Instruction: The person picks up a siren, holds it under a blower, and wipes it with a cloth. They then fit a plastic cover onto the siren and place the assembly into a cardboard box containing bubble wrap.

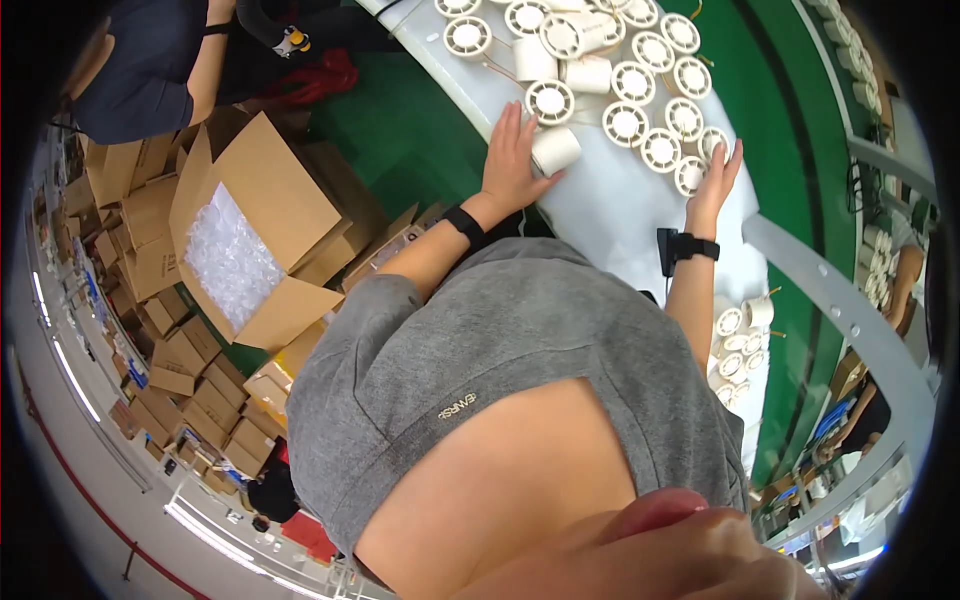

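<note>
My left hand is around the near left side of a short white cylinder lying on its side, its thumb beneath and its fingers along the left. My right hand is at the right edge of a cluster of similar cylinders, fingers stretched out against a white cylinder with a round slotted end. Several more slotted-end cylinders stand between and beyond my hands, some with thin brownish wires. They rest on a white-covered table.
At left stands an open cardboard box holding clear plastic packing, with stacked cartons behind. A person in dark clothing is at upper left. More cylinders sit by my right forearm. A grey metal frame curves at right.
</note>
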A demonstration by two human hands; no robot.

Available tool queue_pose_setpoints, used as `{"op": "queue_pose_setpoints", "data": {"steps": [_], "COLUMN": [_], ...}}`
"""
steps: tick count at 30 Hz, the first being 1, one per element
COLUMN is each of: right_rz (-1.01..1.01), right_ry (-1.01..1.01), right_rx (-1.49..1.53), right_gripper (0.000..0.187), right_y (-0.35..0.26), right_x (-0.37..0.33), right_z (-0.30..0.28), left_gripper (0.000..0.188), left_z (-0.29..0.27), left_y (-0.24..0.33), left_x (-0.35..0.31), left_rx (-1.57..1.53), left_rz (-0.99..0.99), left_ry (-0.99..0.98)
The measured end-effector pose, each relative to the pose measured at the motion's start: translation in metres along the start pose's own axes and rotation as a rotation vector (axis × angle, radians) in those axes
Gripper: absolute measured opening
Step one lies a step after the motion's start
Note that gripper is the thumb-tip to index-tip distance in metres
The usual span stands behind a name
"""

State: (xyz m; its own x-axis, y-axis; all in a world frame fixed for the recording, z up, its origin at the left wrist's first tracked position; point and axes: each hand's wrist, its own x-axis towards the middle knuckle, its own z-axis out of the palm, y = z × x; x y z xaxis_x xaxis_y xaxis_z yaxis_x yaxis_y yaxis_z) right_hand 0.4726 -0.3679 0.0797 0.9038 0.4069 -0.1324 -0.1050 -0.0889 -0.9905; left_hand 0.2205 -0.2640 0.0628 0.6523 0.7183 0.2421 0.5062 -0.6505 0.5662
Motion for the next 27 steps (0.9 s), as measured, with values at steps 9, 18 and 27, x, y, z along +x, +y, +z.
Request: {"op": "queue_pose_setpoints", "data": {"steps": [9, 18, 27], "right_rz": [0.187, -0.275, -0.350], "right_ry": [-0.162, -0.182, -0.157], "right_rx": [0.133, -0.483, -1.051], "right_gripper": [0.043, 0.044, 0.054], "right_y": [-0.007, -0.015, -0.016], "right_x": [-0.001, 0.003, -0.011], "right_z": [0.015, 0.009, 0.013], "left_gripper": [0.076, 0.082, 0.084], "left_z": [0.014, -0.010, -0.002], "left_y": [-0.018, -0.025, 0.016], "left_x": [0.022, 0.028, 0.045], "left_rx": [-0.100, -0.192, -0.136], "left_rz": [0.076, 0.110, 0.035], "left_ry": [0.027, -0.096, -0.096]}}
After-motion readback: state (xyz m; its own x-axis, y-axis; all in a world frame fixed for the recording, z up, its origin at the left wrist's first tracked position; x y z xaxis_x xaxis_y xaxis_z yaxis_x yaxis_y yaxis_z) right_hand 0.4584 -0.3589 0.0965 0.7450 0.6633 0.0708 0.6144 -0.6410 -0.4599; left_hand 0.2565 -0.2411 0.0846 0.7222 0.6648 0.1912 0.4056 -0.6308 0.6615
